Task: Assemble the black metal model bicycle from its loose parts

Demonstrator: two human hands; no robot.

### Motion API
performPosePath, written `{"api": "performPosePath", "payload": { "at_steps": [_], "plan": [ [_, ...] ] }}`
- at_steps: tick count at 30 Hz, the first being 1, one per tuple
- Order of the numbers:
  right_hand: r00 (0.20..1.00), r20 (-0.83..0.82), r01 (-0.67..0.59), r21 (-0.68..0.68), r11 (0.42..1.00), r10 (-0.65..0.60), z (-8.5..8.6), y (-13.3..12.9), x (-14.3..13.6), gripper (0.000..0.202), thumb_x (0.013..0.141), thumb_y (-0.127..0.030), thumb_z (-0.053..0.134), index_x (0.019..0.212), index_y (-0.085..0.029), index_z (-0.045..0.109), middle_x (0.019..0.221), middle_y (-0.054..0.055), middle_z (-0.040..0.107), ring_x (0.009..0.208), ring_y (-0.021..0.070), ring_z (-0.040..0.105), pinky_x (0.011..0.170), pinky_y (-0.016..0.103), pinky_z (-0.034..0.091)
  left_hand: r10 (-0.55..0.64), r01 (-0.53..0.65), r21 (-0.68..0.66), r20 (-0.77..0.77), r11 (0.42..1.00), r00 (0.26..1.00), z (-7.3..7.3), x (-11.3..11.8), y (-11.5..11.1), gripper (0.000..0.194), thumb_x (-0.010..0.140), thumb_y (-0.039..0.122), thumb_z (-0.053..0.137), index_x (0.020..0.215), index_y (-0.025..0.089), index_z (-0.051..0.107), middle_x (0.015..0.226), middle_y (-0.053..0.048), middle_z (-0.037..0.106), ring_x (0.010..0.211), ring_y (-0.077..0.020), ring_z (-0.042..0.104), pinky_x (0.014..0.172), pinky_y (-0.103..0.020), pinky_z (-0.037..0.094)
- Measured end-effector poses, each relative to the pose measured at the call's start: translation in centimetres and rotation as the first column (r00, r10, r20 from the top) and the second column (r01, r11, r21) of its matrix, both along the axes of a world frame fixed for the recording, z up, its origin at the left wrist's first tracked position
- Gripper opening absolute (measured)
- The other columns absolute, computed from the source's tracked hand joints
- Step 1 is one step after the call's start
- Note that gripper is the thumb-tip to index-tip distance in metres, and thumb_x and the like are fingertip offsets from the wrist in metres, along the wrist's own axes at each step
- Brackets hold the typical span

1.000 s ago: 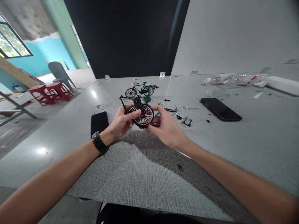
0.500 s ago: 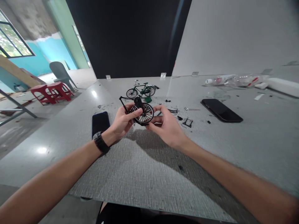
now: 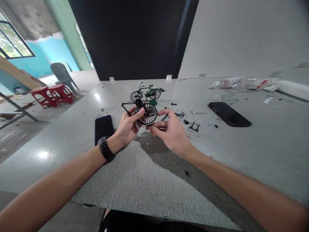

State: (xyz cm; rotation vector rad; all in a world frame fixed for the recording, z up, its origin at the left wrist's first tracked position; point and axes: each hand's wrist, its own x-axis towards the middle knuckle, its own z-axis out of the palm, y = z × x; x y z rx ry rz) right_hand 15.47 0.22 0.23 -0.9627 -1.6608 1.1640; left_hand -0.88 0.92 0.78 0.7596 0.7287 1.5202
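A black model bicycle, partly assembled, is held above the table with its spoked wheel facing me. My left hand is closed around its left part, the thumb pressed on the black piece beside the wheel. Out to the left sticks a thin black frame end. My right hand has thumb and fingers pinched at the lower right of the wheel; whether a small part is between them is hidden. Behind stands a green model bicycle, with a small green piece in front of it.
Small black parts and thin rods lie right of my hands. One phone rests at left, another phone at right. Clear plastic packaging lies at the back right. A black panel rises behind the table.
The model bicycle has tilted and shifted slightly left in my left hand. My right thumb and fingers have moved a little left under the wheel.
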Motion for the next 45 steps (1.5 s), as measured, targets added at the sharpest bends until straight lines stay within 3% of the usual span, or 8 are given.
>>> {"api": "performPosePath", "payload": {
  "at_steps": [4, 10, 16, 25, 27, 33, 39, 45],
  "plan": [
    [1.000, -0.009, 0.029, -0.014, 0.999, -0.029, 0.0, -0.5, -0.3, 0.059, 0.083, -0.037, 0.072, 0.130, -0.022, 0.039, 0.084, 0.004, 0.075, 0.081, 0.0243, 0.073, 0.073, 0.041, 0.059, 0.048, -0.047, -0.035, 0.032, 0.998, 0.998, 0.2, 0.3, -0.1, 0.029, 0.071, 0.017, 0.085, 0.092, 0.017, 0.064, 0.086, -0.001, 0.071, 0.072, -0.0123, 0.065, 0.062, -0.022, 0.048],
    [0.997, 0.021, 0.070, 0.076, 0.995, -0.072, 0.2, -1.1, -0.4, 0.087, 0.085, -0.031, 0.070, 0.154, -0.020, 0.018, 0.084, 0.004, 0.075, 0.082, 0.0257, 0.074, 0.081, 0.046, 0.060, 0.115, -0.116, -0.030, -0.041, 0.993, 0.992, 0.0, 0.5, -0.4, 0.032, 0.069, 0.017, 0.086, 0.091, 0.019, 0.062, 0.083, 0.001, 0.069, 0.070, -0.0102, 0.063, 0.058, -0.019, 0.045],
    [0.985, 0.155, 0.027, 0.300, 0.953, -0.077, 0.4, -1.3, -0.1, 0.070, 0.089, -0.026, 0.064, 0.149, -0.021, 0.029, 0.081, 0.004, 0.075, 0.075, 0.0256, 0.074, 0.071, 0.043, 0.061, 0.107, -0.103, 0.035, -0.142, 0.994, 0.984, -0.2, 0.4, -0.2, 0.027, 0.074, 0.020, 0.082, 0.093, 0.018, 0.065, 0.091, -0.003, 0.068, 0.081, -0.0132, 0.064, 0.065, -0.022, 0.048],
    [0.915, 0.370, -0.102, 0.594, 0.798, -0.158, 0.6, -1.5, 0.0, 0.044, 0.094, -0.019, 0.053, 0.136, -0.021, 0.039, 0.084, 0.003, 0.075, 0.066, 0.0180, 0.071, 0.053, 0.028, 0.050, 0.125, -0.106, 0.099, -0.213, 0.989, 0.969, -0.3, 0.8, -0.4, 0.027, 0.070, 0.022, 0.086, 0.085, 0.017, 0.064, 0.080, 0.001, 0.063, 0.069, -0.0084, 0.057, 0.054, -0.019, 0.040],
    [0.917, 0.374, -0.114, 0.572, 0.813, -0.135, 0.7, -1.5, -0.1, 0.041, 0.092, -0.018, 0.054, 0.131, -0.021, 0.042, 0.082, 0.002, 0.075, 0.066, 0.0171, 0.070, 0.053, 0.027, 0.049, 0.109, -0.086, 0.112, -0.214, 0.990, 0.971, -0.3, 1.0, -0.4, 0.028, 0.070, 0.024, 0.086, 0.086, 0.017, 0.064, 0.082, 0.001, 0.063, 0.070, -0.0088, 0.058, 0.056, -0.019, 0.042],
    [0.966, 0.242, 0.006, 0.345, 0.939, -0.095, 0.7, -1.5, -0.4, 0.016, 0.087, -0.022, 0.060, 0.098, -0.023, 0.048, 0.072, -0.001, 0.071, 0.062, 0.0174, 0.069, 0.057, 0.030, 0.051, 0.095, -0.086, 0.049, -0.221, 0.995, 0.971, 0.1, 1.1, -0.7, 0.028, 0.072, 0.027, 0.085, 0.085, 0.017, 0.062, 0.078, 0.002, 0.062, 0.062, -0.0072, 0.053, 0.052, -0.019, 0.037],
    [0.995, 0.084, 0.047, 0.082, 0.996, -0.054, 1.1, -1.9, -0.6, 0.026, 0.086, -0.027, 0.062, 0.094, -0.026, 0.037, 0.069, -0.002, 0.068, 0.056, 0.0189, 0.068, 0.050, 0.032, 0.051, 0.100, -0.097, 0.028, -0.135, 0.995, 0.986, 0.1, 0.7, -0.4, 0.025, 0.071, 0.025, 0.085, 0.084, 0.017, 0.065, 0.078, 0.001, 0.063, 0.060, -0.0070, 0.051, 0.049, -0.021, 0.032],
    [0.995, -0.056, 0.072, -0.106, 0.992, -0.078, 0.6, -1.4, -0.8, 0.040, 0.083, -0.027, 0.065, 0.095, -0.026, 0.028, 0.078, 0.000, 0.070, 0.054, 0.0163, 0.067, 0.050, 0.031, 0.055, 0.073, -0.069, 0.039, -0.130, 0.997, 0.989, 0.1, 0.4, -0.2, 0.022, 0.073, 0.028, 0.085, 0.080, 0.016, 0.068, 0.077, 0.001, 0.063, 0.055, -0.0055, 0.046, 0.045, -0.020, 0.030]
  ]
}}
